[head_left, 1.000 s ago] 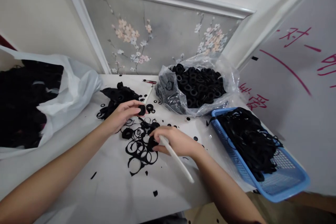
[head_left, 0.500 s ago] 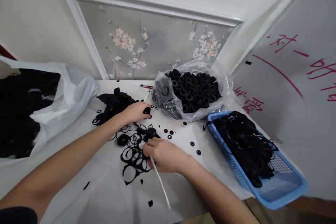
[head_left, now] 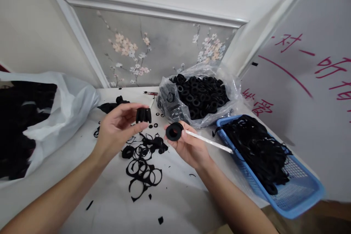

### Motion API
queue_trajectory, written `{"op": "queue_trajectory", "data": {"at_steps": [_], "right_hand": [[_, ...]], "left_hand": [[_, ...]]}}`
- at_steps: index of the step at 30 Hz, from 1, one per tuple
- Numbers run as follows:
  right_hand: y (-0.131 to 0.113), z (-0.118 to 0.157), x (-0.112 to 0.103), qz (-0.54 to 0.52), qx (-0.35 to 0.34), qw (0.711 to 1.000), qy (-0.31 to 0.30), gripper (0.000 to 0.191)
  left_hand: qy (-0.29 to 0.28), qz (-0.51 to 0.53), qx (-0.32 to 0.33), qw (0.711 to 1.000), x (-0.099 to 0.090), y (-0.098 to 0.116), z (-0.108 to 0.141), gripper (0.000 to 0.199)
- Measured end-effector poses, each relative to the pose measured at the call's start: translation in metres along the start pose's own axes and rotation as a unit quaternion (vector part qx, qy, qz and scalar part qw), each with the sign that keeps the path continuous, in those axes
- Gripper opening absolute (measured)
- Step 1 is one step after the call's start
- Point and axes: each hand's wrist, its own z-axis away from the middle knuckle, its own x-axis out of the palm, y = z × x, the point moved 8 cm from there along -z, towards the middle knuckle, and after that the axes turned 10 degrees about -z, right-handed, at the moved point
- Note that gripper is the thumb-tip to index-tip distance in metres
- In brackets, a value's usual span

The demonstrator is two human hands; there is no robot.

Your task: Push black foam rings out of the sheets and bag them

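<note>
Between the thumb and fingers of my left hand point(head_left: 116, 126) is a short stack of black rubber rings point(head_left: 143, 115), seen edge-on. My right hand point(head_left: 193, 150) grips a black rubber ring point(head_left: 173, 132) with its hole facing me; whether more rings sit behind it is hard to make out. A thin white stick point(head_left: 210, 141) is also held in the right hand and points to the right. Both hands are raised above the table. Below them lie ring-shaped black rubber offcuts point(head_left: 142, 170) and small black discs.
A clear plastic bag point(head_left: 231, 91) full of black rings point(head_left: 203, 93) stands at the back. At right, a blue basket point(head_left: 298, 210) holds black rubber scraps point(head_left: 255, 153). A white bag point(head_left: 68, 98) of black pieces is at left. A framed flower picture point(head_left: 164, 40) leans behind.
Both hands have lifted off the table, bringing up black rings. The white stick has swung from pointing toward me to pointing right. The view has shifted slightly.
</note>
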Motion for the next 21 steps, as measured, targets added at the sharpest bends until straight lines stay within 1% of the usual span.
{"op": "queue_trajectory", "data": {"at_steps": [3,6,8,10,12,13,14,15,17,21], "right_hand": [[0.002,0.002,0.001,-0.005,-0.001,1.0,0.002,0.039],[0.0,0.002,0.003,0.015,-0.031,0.999,0.01,0.037],[-0.005,0.003,0.004,0.053,-0.073,0.995,0.03,0.037],[-0.014,0.008,0.003,0.095,-0.141,0.983,0.066,0.037],[-0.024,0.018,0.003,0.134,-0.216,0.962,0.099,0.033],[-0.027,0.023,0.006,0.151,-0.244,0.952,0.103,0.031],[-0.029,0.026,0.009,0.164,-0.259,0.947,0.096,0.029],[-0.028,0.028,0.012,0.172,-0.258,0.947,0.083,0.027],[-0.022,0.027,0.015,0.167,-0.226,0.957,0.065,0.026],[-0.012,0.022,0.01,0.118,-0.153,0.976,0.097,0.027]], "left_hand": [[-0.016,-0.02,0.055,0.998,0.003,0.022,0.014,0.045],[-0.058,0.005,0.131,0.99,0.014,0.034,0.021,0.05],[-0.074,0.032,0.169,0.982,0.021,0.036,0.024,0.053],[-0.076,0.051,0.186,0.978,0.024,0.035,0.027,0.054],[-0.074,0.061,0.184,0.978,0.027,0.032,0.029,0.055],[-0.075,0.062,0.18,0.979,0.028,0.03,0.029,0.056],[-0.077,0.061,0.178,0.979,0.029,0.028,0.03,0.056],[-0.078,0.056,0.181,0.979,0.03,0.027,0.031,0.056],[-0.082,0.037,0.197,0.976,0.032,0.027,0.032,0.054],[-0.066,-0.028,0.251,0.965,0.033,0.031,0.033,0.054]]}}
